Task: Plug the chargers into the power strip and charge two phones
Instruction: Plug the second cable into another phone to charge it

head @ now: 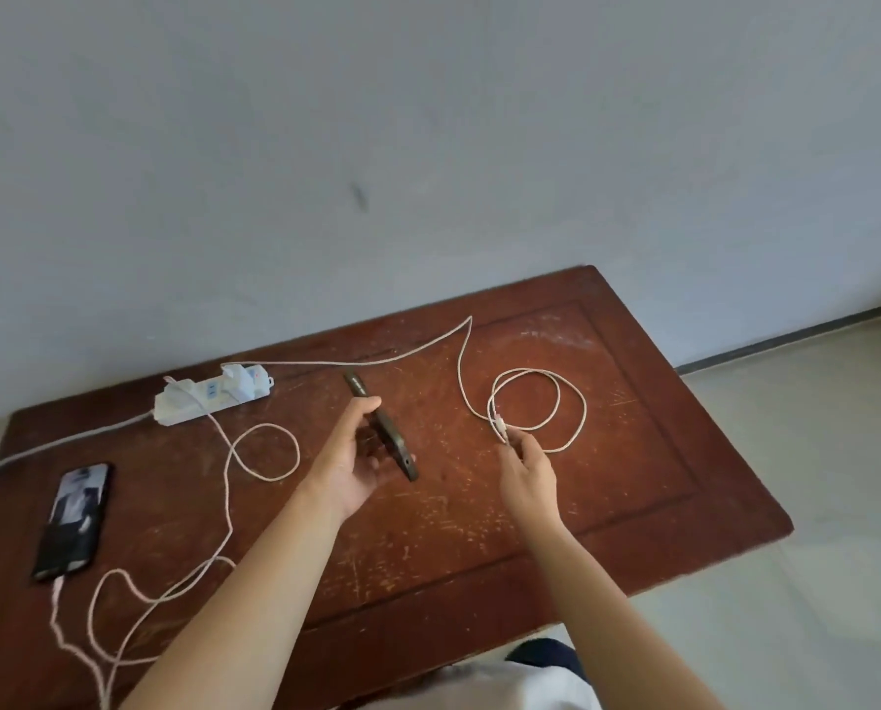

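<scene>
A white power strip (208, 399) lies at the table's back left with two white chargers plugged into it. A dark phone (73, 520) rests at the left, screen lit, a pale cable (172, 591) plugged into its near end. My left hand (354, 453) holds a second dark phone (384, 433) on edge above the table's middle. My right hand (525, 471) pinches the plug end of a second pale cable (541, 402), which loops on the table and runs back to the strip.
The brown wooden table (633, 479) is scratched and stands against a grey wall (428, 146). The strip's own cord (69, 438) runs off the left edge. Pale floor tiles (812, 479) lie to the right.
</scene>
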Tool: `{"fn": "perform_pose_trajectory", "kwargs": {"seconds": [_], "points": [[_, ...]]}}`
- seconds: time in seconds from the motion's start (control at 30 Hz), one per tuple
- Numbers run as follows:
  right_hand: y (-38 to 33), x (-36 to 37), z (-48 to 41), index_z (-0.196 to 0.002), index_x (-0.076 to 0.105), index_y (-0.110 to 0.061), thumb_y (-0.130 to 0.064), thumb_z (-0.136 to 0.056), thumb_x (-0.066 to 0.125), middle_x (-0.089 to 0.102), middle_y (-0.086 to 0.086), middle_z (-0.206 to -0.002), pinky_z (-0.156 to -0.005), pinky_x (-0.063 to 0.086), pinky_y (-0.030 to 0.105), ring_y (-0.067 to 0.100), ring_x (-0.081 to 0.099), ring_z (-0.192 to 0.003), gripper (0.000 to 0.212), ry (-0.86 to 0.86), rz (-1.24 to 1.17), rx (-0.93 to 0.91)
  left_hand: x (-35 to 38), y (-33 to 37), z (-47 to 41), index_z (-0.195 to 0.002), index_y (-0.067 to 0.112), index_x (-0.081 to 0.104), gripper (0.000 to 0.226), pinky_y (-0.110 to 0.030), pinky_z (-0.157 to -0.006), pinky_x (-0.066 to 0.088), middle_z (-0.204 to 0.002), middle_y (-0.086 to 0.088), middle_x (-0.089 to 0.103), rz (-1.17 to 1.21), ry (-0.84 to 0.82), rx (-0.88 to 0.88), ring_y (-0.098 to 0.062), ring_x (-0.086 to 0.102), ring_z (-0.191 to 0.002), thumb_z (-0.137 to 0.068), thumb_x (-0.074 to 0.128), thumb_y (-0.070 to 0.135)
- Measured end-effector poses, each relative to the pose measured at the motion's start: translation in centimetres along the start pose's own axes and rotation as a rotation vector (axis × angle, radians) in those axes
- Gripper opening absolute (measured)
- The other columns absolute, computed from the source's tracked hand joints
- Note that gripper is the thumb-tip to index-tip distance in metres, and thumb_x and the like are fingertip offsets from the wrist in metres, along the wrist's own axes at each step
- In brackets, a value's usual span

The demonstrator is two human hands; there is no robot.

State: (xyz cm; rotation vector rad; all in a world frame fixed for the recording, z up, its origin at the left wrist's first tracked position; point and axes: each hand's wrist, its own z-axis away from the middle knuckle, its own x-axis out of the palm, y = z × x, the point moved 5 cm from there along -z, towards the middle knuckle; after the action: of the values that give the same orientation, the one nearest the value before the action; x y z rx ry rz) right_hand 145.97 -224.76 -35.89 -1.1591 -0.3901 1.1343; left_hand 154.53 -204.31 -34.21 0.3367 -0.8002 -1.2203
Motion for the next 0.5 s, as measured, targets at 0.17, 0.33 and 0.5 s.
{"fn": "perform_pose_trajectory", "kwargs": {"seconds": [0.17,0.33,0.5], "points": [[-6.2,-0.1,1.2,-0.103,0.07,-0.01,-0.036,-0.101,0.053,0.06,-0.001,-0.076,-0.057,0.044,0.02,0.007,0.049,-0.059,0.032,0.009,-0.303,-0.046,1.2,3.2,3.1,-0.1,0.006,0.058,0.05,-0.041,-0.074,0.061,-0.093,-0.011,0.061,0.379,-0.25,0.081,-0.03,0.066,-0.091,-0.071,0.079,0.041],[-10.5,-0.2,3.0,-0.101,0.074,-0.013,-0.036,-0.1,0.057,0.055,-0.001,-0.07,-0.051,0.039,0.017,0.006,0.044,-0.055,0.03,-0.085,-0.451,-0.094,2.7,6.5,5.3,-0.093,0.019,0.063,0.038,-0.021,-0.054,0.057,-0.132,-0.011,0.064,0.496,-0.289,0.229,-0.016,0.07,-0.09,-0.068,0.085,0.037],[-11.6,-0.1,4.5,-0.102,0.076,-0.016,-0.034,-0.099,0.059,0.057,-0.009,-0.065,-0.055,0.039,0.02,0.005,0.046,-0.057,0.025,-0.14,-0.513,-0.133,2.0,8.3,6.0,-0.117,0.02,0.072,0.059,-0.034,-0.076,0.061,-0.114,-0.005,0.072,0.45,-0.216,0.359,-0.022,0.072,-0.096,-0.082,0.059,0.066]]}}
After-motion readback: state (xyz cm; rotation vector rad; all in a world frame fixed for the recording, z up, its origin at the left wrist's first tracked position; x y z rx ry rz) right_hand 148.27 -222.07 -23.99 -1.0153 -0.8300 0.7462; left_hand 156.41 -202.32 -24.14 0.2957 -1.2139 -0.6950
